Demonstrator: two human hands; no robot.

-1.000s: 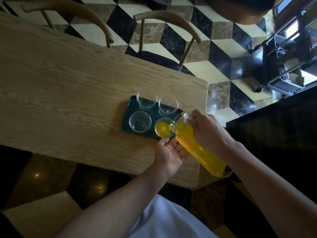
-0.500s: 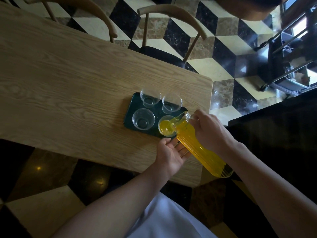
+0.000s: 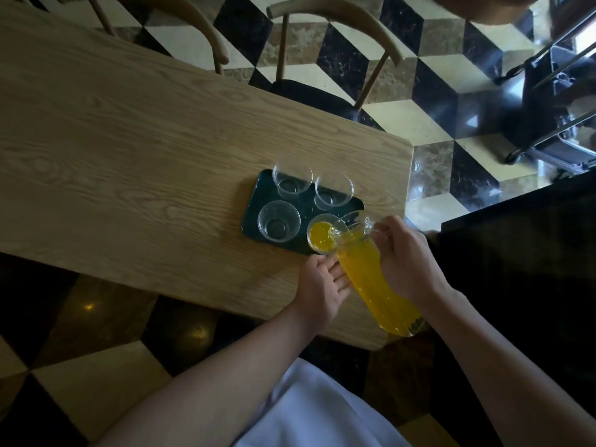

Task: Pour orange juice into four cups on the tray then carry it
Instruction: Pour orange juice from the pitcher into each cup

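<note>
Right hand (image 3: 406,259) grips the tilted jug (image 3: 374,279); its spout points at the tray's (image 3: 254,201) near-right cup (image 3: 321,237). Left hand (image 3: 322,285), fingers relaxed, supports the jug from beneath.

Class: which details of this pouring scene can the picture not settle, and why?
- Left hand fingertips, head view: hidden under the juice bottle.
- Tray near right corner: covered by the filling cup and bottle.
- Juice stream: lost in the bottle mouth's glare.
- Right hand palm: faces away.
</note>
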